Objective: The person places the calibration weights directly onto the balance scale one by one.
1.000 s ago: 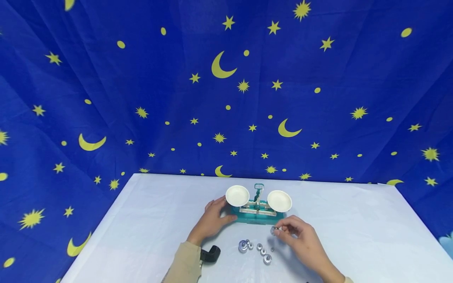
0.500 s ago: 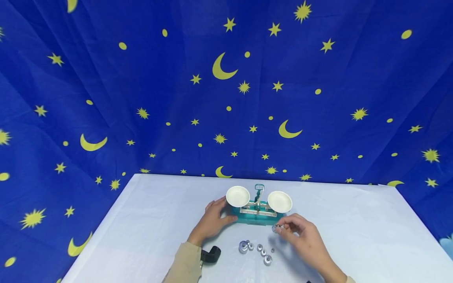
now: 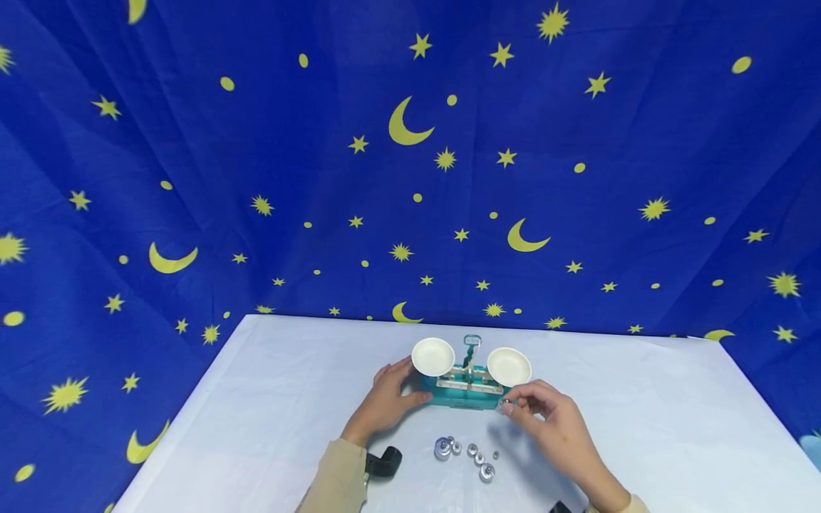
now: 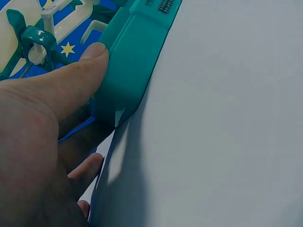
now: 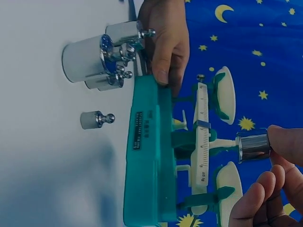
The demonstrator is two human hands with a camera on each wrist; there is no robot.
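The head view takes in a white-covered table (image 3: 256,399) set against a blue cloth (image 3: 333,92) that fills the background, hanging in soft folds and printed with yellow crescent moons, stars, suns and dots. The table covering is pale and faintly creased, with a few soft shadows. On it stands a green balance scale (image 3: 465,403), upright, with a white left pan (image 3: 432,357) and a white right pan (image 3: 509,367) on either side of its central frame. On the near side of the scale, metal weights stand in loose groups: three close together on the left, the biggest a large weight (image 3: 442,448); three in a slanting row to the right; and a tiny weight (image 3: 496,454) just beside that row.

The left hand (image 3: 383,407), coming from a beige sleeve (image 3: 336,474) with a black wrist device (image 3: 385,463), grips the left end of the scale's base; the left wrist view shows the thumb laid on the green plastic and the fingers behind it. The right hand (image 3: 558,427) pinches a shiny metal weight (image 5: 253,145) between thumb and forefinger, the other fingers curled. That weight is off the table, near the right end of the base; whether it touches the base cannot be told.
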